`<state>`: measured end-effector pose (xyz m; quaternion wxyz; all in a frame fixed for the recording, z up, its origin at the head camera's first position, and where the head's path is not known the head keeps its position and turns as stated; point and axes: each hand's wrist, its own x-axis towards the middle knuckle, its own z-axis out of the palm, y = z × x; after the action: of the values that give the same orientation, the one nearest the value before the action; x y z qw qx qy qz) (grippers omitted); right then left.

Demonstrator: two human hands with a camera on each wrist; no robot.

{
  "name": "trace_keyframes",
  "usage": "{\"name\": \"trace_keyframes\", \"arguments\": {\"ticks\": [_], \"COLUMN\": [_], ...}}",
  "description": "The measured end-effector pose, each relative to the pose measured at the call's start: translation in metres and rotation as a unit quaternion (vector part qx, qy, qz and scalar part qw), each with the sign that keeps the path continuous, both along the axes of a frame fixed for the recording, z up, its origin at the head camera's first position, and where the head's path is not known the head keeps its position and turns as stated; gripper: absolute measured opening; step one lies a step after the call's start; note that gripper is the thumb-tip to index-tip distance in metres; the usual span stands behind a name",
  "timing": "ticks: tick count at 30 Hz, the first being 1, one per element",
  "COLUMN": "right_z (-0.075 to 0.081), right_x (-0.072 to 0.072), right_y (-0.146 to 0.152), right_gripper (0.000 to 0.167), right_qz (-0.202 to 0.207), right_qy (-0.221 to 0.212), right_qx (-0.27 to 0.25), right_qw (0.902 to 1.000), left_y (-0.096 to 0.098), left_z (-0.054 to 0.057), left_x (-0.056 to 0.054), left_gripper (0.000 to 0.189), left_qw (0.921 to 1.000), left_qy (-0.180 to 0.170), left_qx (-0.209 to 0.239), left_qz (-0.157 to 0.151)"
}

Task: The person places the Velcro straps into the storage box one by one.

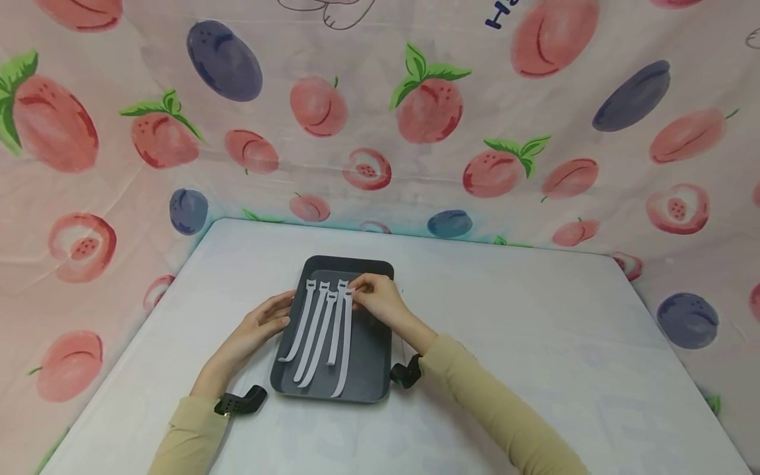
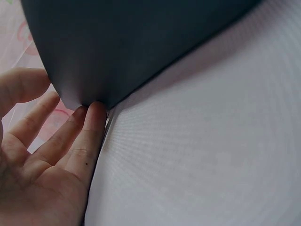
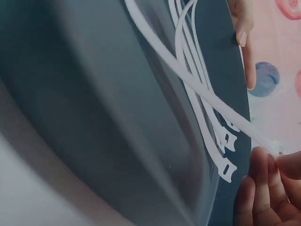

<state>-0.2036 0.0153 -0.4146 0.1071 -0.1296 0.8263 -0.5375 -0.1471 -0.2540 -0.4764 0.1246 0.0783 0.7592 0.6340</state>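
A dark grey rectangular tray (image 1: 374, 356) lies on the table with several white hook-and-loop cable ties (image 1: 305, 333) side by side in it, their slotted heads toward the far end. My right hand (image 1: 382, 300) pinches the head end of the rightmost cable tie (image 1: 347, 343). In the right wrist view, this cable tie (image 3: 188, 77) rises across the others to the fingertips of the right hand (image 3: 273, 193). My left hand (image 1: 261, 326) rests against the tray's left side. Up close in the left wrist view, its fairly straight fingers (image 2: 80, 150) touch the tray's outer wall (image 2: 122, 47).
The tray stands on a white-covered table (image 1: 534, 343). Behind and beside it hangs a pink cloth (image 1: 368, 119) printed with fruit. Black wrist devices sit on both wrists, the left one (image 1: 240, 401) beside the tray's near left corner, the right one (image 1: 406, 373) by its right edge.
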Motion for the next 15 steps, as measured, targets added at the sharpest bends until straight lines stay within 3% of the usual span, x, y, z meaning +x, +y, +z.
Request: {"name": "trace_keyframes", "arguments": {"ticks": [7,15], "right_z": [0.003,0.004], "right_x": [-0.005,-0.011], "right_y": [-0.001,0.0], "right_gripper": [0.014,0.013], "right_qz": [0.027,0.061], "right_qy": [0.009,0.029], "right_qx": [0.071,0.144], "right_qw": [0.9971,0.9873], "left_y": [0.0,0.0], "left_z": [-0.001,-0.002], "left_x": [0.0,-0.001], "left_gripper": [0.059,0.059], "left_qw": [1.0,1.0], "left_qy": [-0.002,-0.001], "left_qx": [0.004,0.007], "left_qz": [0.001,-0.001]}}
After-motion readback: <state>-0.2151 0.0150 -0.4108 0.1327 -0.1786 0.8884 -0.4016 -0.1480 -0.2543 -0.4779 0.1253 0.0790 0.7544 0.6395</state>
